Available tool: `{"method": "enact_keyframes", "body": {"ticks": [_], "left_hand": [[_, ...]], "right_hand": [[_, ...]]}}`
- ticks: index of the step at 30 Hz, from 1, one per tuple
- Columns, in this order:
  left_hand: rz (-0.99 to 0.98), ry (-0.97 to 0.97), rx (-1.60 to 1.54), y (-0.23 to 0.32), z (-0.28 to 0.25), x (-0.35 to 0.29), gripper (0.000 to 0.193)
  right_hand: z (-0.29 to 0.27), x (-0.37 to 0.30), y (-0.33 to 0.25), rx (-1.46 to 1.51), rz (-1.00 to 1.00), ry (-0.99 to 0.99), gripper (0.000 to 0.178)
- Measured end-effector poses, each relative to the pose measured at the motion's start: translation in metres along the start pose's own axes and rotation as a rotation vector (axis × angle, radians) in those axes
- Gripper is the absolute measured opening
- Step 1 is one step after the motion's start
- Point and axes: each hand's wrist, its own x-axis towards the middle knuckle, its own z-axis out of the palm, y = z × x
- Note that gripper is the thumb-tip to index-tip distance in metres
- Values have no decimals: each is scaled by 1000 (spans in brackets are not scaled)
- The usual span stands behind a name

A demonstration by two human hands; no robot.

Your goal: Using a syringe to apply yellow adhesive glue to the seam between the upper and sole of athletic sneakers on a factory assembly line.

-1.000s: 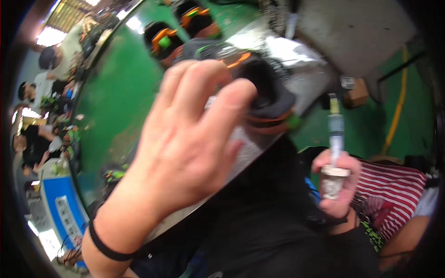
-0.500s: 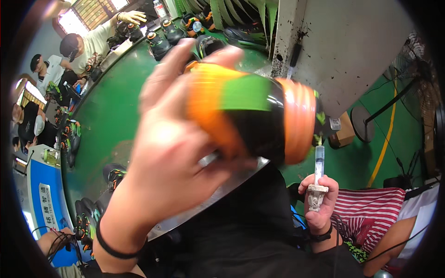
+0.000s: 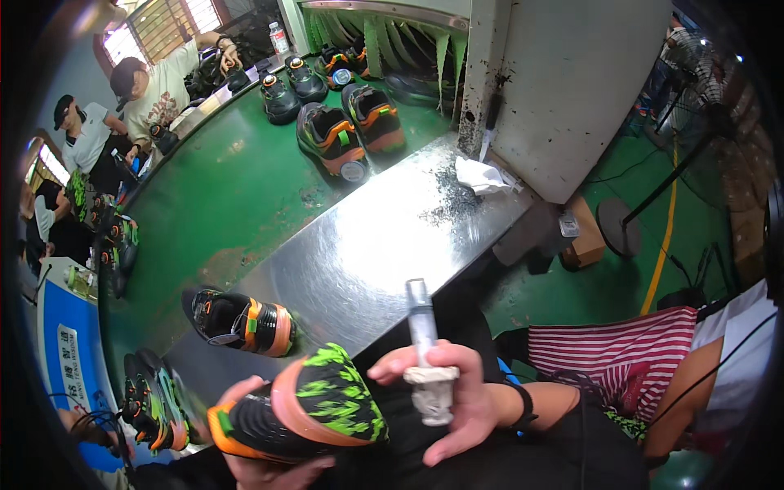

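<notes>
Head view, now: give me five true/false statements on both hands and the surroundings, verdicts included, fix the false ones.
1. The left hand holds a shoe. True.
2. The right hand holds a paintbrush. False: it holds a syringe.
3. A white crumpled sheet lies on the metal surface. True.
4. The wristband on the right wrist is white. False: it is black.
5. A yellow floor line shows at the picture's left. False: it shows at the right.

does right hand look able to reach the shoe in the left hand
Probably yes: the right hand, though holding a syringe, is close beside the shoe in the left hand, with nothing visible between them.
</notes>
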Motion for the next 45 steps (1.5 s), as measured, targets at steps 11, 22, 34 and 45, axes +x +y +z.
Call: {"method": "enact_keyframes", "body": {"ticks": [11, 22, 34, 45], "left_hand": [[63, -179, 194, -32, 31, -47, 92], [-128, -104, -539, -64, 20, -41, 65], [-515, -117, -738, -72, 20, 8, 133], [-518, -181, -620, -65, 19, 4, 121]], "right_hand": [[17, -11, 46, 93, 497, 151, 110], [8, -7, 70, 288, 584, 269, 97], [15, 9, 75, 212, 640, 212, 98], [13, 5, 84, 234, 672, 196, 98]]}}
